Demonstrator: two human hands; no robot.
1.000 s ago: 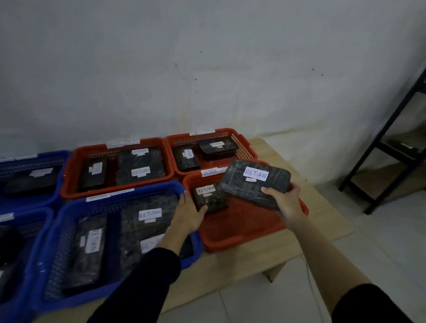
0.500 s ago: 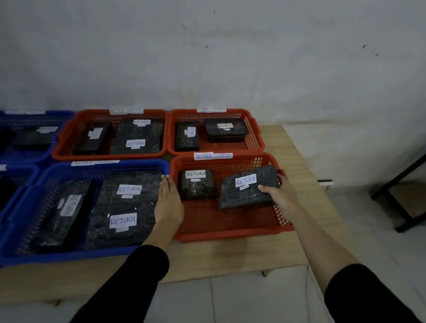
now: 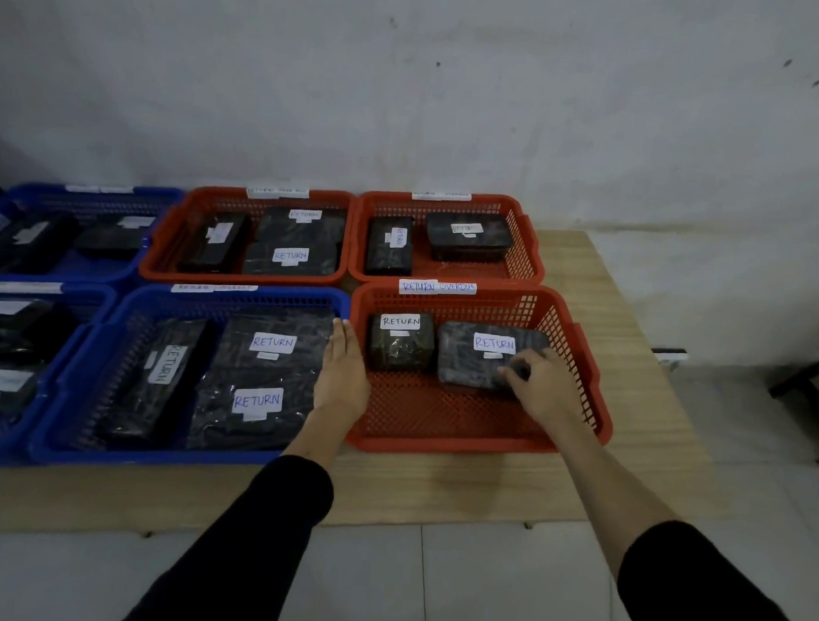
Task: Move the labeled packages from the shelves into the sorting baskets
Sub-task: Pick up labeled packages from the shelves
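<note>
A white paper strip [image 3: 437, 287] on the back rim of the near red plastic lattice basket [image 3: 585, 367] reads "RETURN" followed by a blurred word. White stickers reading "RETURN" stand on two dark wrapped packages inside it, the smaller left one [image 3: 400, 340] and the flatter right one [image 3: 486, 354]. "RETURN" also reads on three dark wrapped packages [image 3: 273, 342] [image 3: 256, 401] [image 3: 164, 364] in the near blue plastic basket [image 3: 191, 458] and on one [image 3: 291, 255] in the far red basket [image 3: 163, 269]; remaining labels are illegible.

Near-right basket [image 3: 585, 367]: at the table's [image 3: 639, 417] right end, by its front edge; two packages inside, the small package [image 3: 400, 343] left of the wide package [image 3: 481, 357].
Far-right basket [image 3: 524, 250]: directly behind it, holding two packages.
Near-left basket [image 3: 113, 323]: touching the near-right basket's left side.
Far-left basket [image 3: 174, 231]: behind the near-left one.
More baskets [image 3: 43, 291]: further left.
</note>
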